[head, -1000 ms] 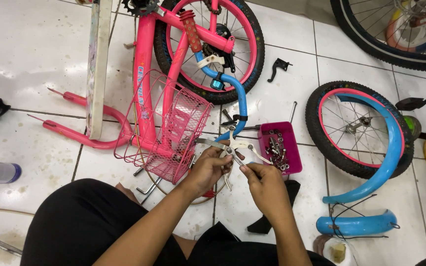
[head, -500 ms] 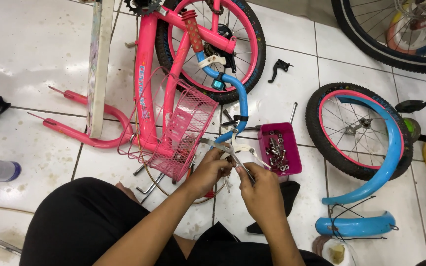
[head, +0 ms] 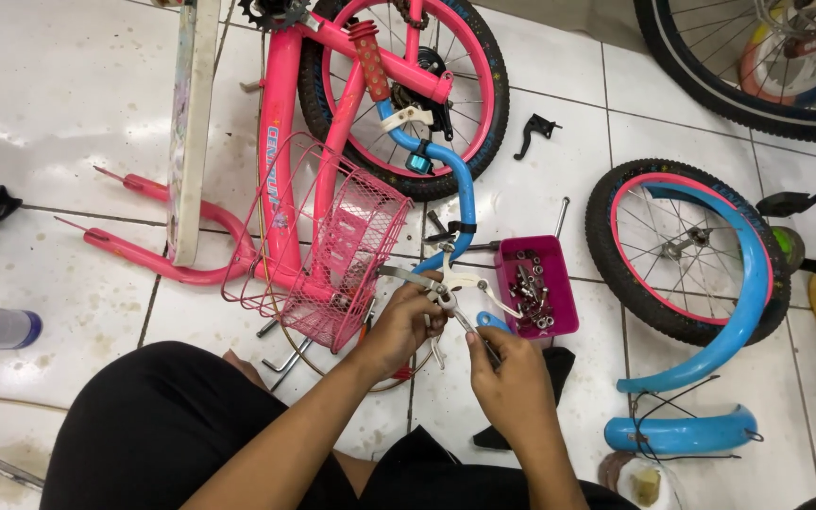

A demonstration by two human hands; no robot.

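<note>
Left hand [head: 406,321] pinches the silver brake caliper [head: 446,283]; right hand [head: 512,378] grips blue-handled pliers [head: 484,329] on it. Best hold the caliper steady, squeeze gently.

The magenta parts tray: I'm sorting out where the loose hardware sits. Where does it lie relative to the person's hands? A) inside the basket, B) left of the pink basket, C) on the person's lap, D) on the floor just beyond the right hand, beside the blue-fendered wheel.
D: the magenta parts tray, filled with nuts and bolts, rests on the tile just past the right hand, between the pink basket and the loose wheel.
</note>
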